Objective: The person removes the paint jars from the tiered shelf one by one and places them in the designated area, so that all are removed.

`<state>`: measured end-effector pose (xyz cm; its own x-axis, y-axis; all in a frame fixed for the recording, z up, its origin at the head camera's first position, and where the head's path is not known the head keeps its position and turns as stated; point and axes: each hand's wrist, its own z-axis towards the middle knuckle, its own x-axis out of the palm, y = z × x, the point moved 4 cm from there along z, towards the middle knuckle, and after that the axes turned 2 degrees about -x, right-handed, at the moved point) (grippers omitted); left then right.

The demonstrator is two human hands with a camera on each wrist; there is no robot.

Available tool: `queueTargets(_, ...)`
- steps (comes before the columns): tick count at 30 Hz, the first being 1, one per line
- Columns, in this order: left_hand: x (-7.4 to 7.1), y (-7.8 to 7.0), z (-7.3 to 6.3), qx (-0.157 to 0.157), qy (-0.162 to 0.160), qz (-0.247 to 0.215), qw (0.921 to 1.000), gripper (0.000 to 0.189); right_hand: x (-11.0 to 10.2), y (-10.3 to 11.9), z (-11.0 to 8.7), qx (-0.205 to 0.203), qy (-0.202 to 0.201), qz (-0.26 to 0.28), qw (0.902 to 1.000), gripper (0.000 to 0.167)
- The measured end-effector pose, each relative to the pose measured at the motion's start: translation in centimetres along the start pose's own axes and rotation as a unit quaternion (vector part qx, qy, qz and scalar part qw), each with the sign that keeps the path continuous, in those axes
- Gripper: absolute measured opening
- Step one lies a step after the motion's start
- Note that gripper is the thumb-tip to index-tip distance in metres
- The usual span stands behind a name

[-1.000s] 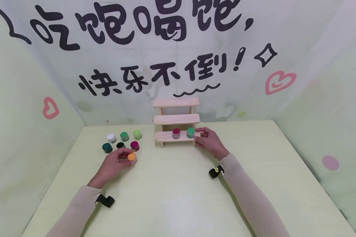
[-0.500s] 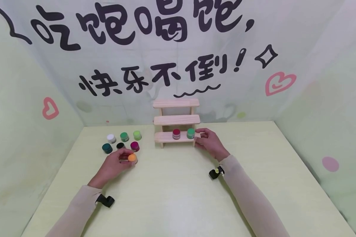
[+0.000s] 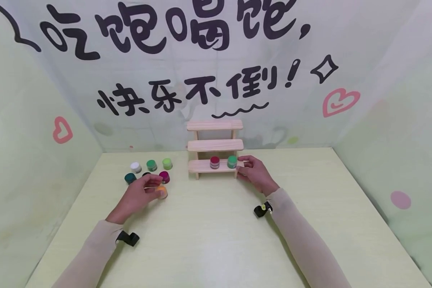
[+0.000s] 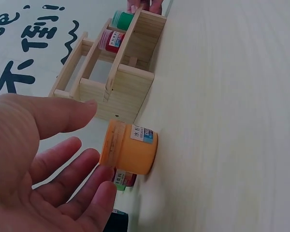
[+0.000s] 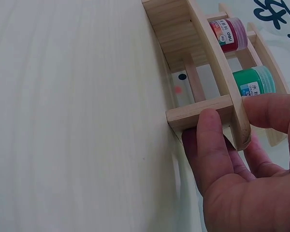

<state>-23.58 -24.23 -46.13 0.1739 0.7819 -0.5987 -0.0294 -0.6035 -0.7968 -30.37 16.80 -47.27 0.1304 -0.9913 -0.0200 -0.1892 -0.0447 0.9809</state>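
Observation:
An orange paint jar point(image 4: 130, 147) stands on the table at the front of a group of jars. My left hand point(image 3: 138, 196) is right beside it; in the left wrist view the thumb and fingers are spread around the lid side, not pinching it. My right hand point(image 3: 255, 174) grips the right end of the wooden three-step stand point(image 3: 216, 145), with fingers point(image 5: 212, 145) bent against its leg. On the bottom step sit a red paint jar point(image 3: 214, 162) and a green paint jar point(image 3: 232, 162), the green one close to my right hand.
Behind my left hand stand several more jars: white point(image 3: 135, 167), green point(image 3: 151, 165), light green point(image 3: 167, 163), teal point(image 3: 130, 178) and magenta point(image 3: 164, 177), plus a black one mostly hidden by the hand. A printed cloth wall point(image 3: 158, 132) rises behind the table.
My left hand has loosened from around the orange jar and shifted slightly up and back, partly covering the jar's top. The right hand stays on the stand.

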Motion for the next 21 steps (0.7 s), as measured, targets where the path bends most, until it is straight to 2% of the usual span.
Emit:
queueTargets(3, -0.1, -0.6, 0.1, 0.020, -0.009, -0.005, 0.9998, 0.047, 0.0, -0.1, 0.0, 0.000, -0.002, 0.000, 1.0000, 0.044)
queueTargets(12, 0.3, -2.3, 0.9, 0.031, -0.037, -0.017, 0.9987, 0.040, -0.2, -0.1, 0.1, 0.002, 0.002, 0.003, 1.0000, 0.045)
queueTargets(21, 1.3, -4.3, 1.7, 0.045, -0.045, -0.033, 0.9975, 0.040, -0.1, -0.1, 0.1, 0.004, 0.001, 0.003, 1.0000, 0.044)
